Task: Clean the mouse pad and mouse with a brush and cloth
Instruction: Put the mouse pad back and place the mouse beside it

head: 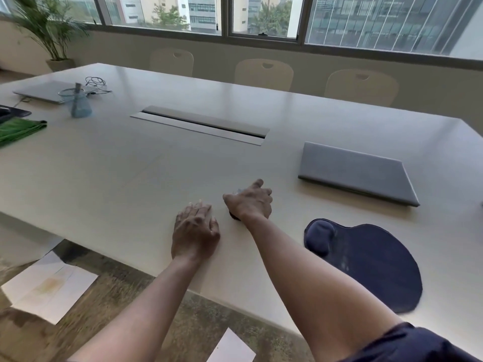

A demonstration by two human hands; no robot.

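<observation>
My right hand (249, 202) lies over a dark mouse (234, 216) on the white table (104, 178), fingers curled round it; only the mouse's near edge and a pale bit at the front show. My left hand (194, 231) rests flat on the table just left of it, holding nothing. A dark blue mouse pad (373, 262) with a wrist cushion lies to the right, near the table's front edge, apart from both hands. A green cloth (18, 130) lies folded at the far left. A brush with a grey handle stands in a blue holder (78, 103) at the back left.
A closed grey laptop (355, 172) lies beyond the mouse pad. Another closed laptop (41, 91) with cables sits at the back left. A cable hatch (201, 124) is set in the table's middle. Chairs (264, 74) line the far side. Papers (49, 286) lie on the floor.
</observation>
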